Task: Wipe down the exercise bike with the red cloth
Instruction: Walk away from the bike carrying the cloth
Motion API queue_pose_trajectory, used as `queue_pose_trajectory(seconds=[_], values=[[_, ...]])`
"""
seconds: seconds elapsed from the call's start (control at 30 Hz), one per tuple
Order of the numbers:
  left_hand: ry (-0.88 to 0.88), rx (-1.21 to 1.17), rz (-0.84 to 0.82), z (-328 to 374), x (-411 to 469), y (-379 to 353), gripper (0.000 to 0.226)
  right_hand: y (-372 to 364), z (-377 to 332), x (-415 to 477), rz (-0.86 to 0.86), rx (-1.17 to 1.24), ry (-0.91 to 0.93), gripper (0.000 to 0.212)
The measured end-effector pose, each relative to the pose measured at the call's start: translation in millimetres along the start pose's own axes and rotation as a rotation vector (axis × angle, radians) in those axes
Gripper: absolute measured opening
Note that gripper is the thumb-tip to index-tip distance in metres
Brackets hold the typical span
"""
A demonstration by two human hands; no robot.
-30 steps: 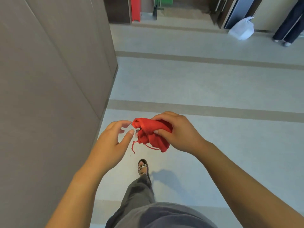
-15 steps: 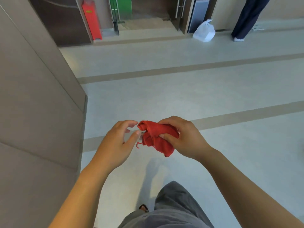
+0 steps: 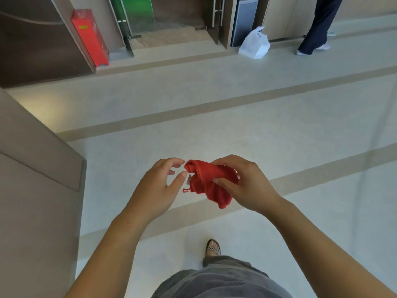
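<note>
A crumpled red cloth (image 3: 209, 186) hangs in front of me at waist height, bunched in my right hand (image 3: 242, 183), whose thumb and fingers pinch it. A small tag and a loose thread dangle from its left edge. My left hand (image 3: 158, 186) hovers just left of the cloth with fingers curled apart, fingertips almost touching the cloth's end but not holding it. No exercise bike is in view.
A brown wall corner (image 3: 43, 168) stands close on my left. Pale floor with tan stripes (image 3: 214, 104) stretches ahead. At the far wall are a red box (image 3: 90, 37), a glass door, a white plastic bag (image 3: 254, 44) and another person's legs (image 3: 315, 29).
The view has swung left and forward as I walk past the wall corner; the doorway and bag now sit nearer the centre. My hands keep the same pose around the cloth.
</note>
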State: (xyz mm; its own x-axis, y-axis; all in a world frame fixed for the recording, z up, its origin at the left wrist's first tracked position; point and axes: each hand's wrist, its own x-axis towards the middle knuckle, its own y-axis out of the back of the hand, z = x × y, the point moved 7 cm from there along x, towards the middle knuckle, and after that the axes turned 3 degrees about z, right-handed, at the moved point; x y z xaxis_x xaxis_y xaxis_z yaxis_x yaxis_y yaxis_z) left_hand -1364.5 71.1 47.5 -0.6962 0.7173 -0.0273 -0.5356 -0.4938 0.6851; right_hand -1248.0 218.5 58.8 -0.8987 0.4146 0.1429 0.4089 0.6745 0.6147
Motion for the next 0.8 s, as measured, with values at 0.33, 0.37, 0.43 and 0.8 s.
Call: queue_pose_trajectory(seconds=[0.33,0.37,0.43,0.8], values=[[0.079,0.042,-0.006,-6.5,192.1,-12.7,0.029,46.0,85.7,177.4,0.009,0.093,-0.039,0.028],[0.078,0.046,-0.005,-9.7,212.8,-13.1,0.029,46.8,94.0,196.4,0.005,0.083,-0.037,0.028],[0.071,0.035,-0.006,-15.4,259.5,-14.3,0.028,48.9,110.7,238.7,0.004,0.059,-0.035,0.027],[-0.058,0.019,-0.082,-3.4,584.7,5.6,0.029,111.8,188.7,531.7,0.022,-0.066,-0.059,0.022]])
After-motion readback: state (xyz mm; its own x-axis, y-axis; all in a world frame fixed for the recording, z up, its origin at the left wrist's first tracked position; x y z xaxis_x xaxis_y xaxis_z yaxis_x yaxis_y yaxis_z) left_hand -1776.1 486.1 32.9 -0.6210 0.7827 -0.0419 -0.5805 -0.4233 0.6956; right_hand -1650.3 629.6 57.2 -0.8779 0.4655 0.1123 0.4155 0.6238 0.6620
